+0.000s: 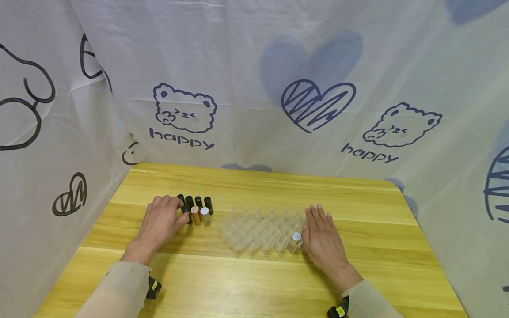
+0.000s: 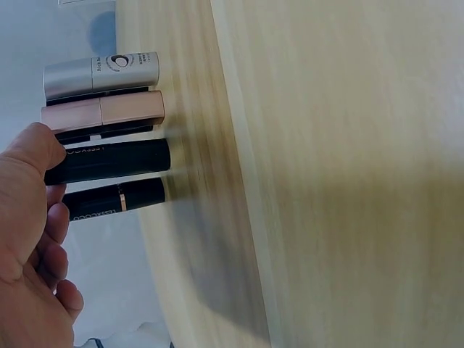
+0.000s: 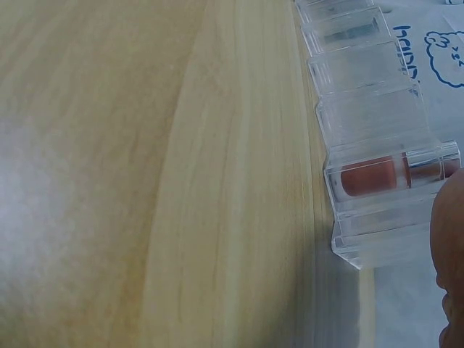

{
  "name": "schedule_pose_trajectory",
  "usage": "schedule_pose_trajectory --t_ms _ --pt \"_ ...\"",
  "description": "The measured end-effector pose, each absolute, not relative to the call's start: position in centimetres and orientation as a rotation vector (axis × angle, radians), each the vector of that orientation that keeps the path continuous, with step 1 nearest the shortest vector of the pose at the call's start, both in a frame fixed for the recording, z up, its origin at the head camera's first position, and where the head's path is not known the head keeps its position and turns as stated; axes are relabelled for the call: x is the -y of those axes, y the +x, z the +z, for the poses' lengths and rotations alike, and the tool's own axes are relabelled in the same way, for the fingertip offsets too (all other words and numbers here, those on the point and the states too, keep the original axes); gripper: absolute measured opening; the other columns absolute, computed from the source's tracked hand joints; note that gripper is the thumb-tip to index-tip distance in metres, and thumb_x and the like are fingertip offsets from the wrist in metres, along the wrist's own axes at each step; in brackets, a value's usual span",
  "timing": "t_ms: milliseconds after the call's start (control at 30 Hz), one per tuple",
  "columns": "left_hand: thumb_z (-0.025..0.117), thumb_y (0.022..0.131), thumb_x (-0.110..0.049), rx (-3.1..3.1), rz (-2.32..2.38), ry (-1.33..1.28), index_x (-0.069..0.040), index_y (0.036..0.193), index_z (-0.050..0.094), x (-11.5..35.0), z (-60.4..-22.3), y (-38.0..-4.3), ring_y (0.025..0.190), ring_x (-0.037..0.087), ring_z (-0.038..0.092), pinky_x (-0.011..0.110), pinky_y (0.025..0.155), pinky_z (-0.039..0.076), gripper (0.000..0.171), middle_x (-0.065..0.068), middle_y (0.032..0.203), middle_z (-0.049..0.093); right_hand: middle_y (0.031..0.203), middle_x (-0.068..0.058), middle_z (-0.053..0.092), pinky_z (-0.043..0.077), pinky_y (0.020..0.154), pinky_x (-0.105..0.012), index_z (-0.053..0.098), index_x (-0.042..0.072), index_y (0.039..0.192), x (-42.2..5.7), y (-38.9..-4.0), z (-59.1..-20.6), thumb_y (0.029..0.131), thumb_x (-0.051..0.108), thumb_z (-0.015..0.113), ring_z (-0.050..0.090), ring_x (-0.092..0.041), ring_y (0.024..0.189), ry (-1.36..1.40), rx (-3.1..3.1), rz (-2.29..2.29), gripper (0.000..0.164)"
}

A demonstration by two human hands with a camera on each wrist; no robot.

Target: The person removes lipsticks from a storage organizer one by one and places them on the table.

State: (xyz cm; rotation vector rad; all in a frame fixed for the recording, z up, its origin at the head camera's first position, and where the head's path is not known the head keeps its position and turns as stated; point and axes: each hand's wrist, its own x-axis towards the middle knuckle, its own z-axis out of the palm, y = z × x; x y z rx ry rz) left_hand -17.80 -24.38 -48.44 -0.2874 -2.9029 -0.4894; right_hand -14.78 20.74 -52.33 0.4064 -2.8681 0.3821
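My left hand (image 1: 159,223) is at the left group of lipstick tubes, its thumb and fingers pinching a black lipstick tube (image 2: 119,161) that stands upright. Beside that tube are a rose-gold lipstick (image 1: 196,216) and a silver lipstick (image 1: 205,216). Several more black tubes (image 1: 208,205) stand in a row behind. To the right lies a clear lipstick organizer (image 1: 254,232) with diamond-shaped compartments. A lip gloss (image 3: 370,176) with a silver cap stands in a compartment near its right end. My right hand (image 1: 324,245), fingers straight, rests against the organizer's right end.
A yellow wood-grain table (image 1: 238,287) carries everything. White cloth (image 1: 238,66) printed with bears and hearts hangs behind it and along the sides. Black wrist straps (image 1: 154,288) sit on both forearms.
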Motion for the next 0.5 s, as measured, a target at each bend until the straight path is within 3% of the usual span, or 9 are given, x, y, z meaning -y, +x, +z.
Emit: schedule_pose_trajectory --t_ms 500 --pt "0.071 0.1 -0.03 2.928 -0.508 -0.267 0.0 0.111 0.065 24.29 -48.24 -17.69 0.098 0.035 0.05 0.052 0.09 0.043 0.032 0.015 0.105 0.064 0.163 -0.024 0.043 0.024 0.127 -0.058 0.043 -0.006 0.156 -20.76 -14.76 -52.4 0.113 0.026 0.039 0.031 -0.041 0.157 0.418 2.853 0.37 0.054"
